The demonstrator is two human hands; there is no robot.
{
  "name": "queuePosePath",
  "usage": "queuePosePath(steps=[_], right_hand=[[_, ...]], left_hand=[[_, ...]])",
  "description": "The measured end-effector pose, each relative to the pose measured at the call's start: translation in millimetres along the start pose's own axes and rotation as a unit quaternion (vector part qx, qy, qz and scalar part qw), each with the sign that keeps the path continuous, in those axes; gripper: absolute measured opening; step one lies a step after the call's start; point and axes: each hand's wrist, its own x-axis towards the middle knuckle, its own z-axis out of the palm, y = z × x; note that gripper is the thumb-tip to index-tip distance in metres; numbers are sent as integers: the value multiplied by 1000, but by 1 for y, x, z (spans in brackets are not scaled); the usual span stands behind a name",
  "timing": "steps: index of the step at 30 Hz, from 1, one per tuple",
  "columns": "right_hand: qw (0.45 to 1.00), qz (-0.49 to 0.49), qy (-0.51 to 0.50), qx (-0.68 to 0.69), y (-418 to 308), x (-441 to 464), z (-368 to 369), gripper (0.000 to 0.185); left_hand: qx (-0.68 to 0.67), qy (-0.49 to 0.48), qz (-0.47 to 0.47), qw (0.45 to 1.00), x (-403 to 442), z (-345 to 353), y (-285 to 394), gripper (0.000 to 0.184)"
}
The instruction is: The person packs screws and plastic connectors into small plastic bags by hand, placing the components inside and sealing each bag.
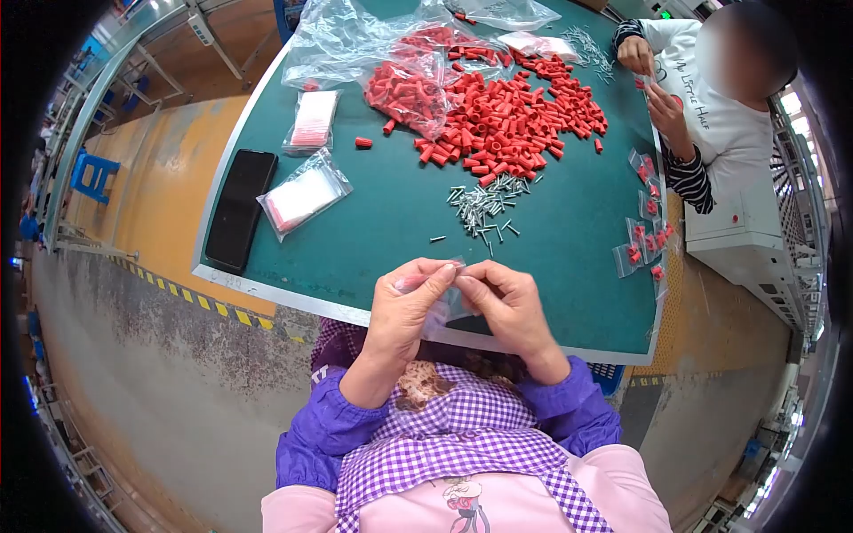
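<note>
Above the table's near edge, my left hand [407,302] and my right hand [508,306] meet with pinched fingers. Between them is a small clear plastic bag [435,322], gripped at its top by both hands. Something red shows by my left fingers, partly covered by them. Just beyond my hands lies a heap of silver screws [480,206]. A large pile of red plastic caps [506,120] spreads behind the screws.
The green table [373,231] also carries a black phone [240,213], two packs of small bags [304,195], a large plastic sack [338,44] and several filled bags [633,253] at the right edge. A co-worker [729,98] handles something small at the far right.
</note>
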Motion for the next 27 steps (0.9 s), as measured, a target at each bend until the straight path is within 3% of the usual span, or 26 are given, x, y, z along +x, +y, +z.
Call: queuePosePath(steps=[1,2,3,5,8,12,18,23,27], right_hand=[[1000,-11,-22,-10,-1,3,-7,12],[994,-39,25,-95,-4,11,-18,11],[964,-133,76,-219,-6,20,-30,15],[893,-178,107,-400,-5,33,-51,25],[851,-231,50,-469,3,43,-67,25],[870,-179,31,-459,14,47,-66,14],[875,-165,94,-445,13,50,-52,9],[871,-112,52,-475,-4,48,-47,13],[849,-136,35,-509,-2,56,-53,12]], left_hand=[[13,6,10,1000,0,-1,0,16],[25,11,19,999,0,-1,1,15],[23,11,19,999,0,-3,-1,15],[56,13,45,997,2,-7,-4,11],[40,10,53,998,2,-6,-6,7],[56,29,56,996,1,-4,-4,8],[101,23,130,986,4,-4,-8,9],[105,40,54,992,1,-2,-2,9],[60,29,5,998,-1,-4,-3,13]])
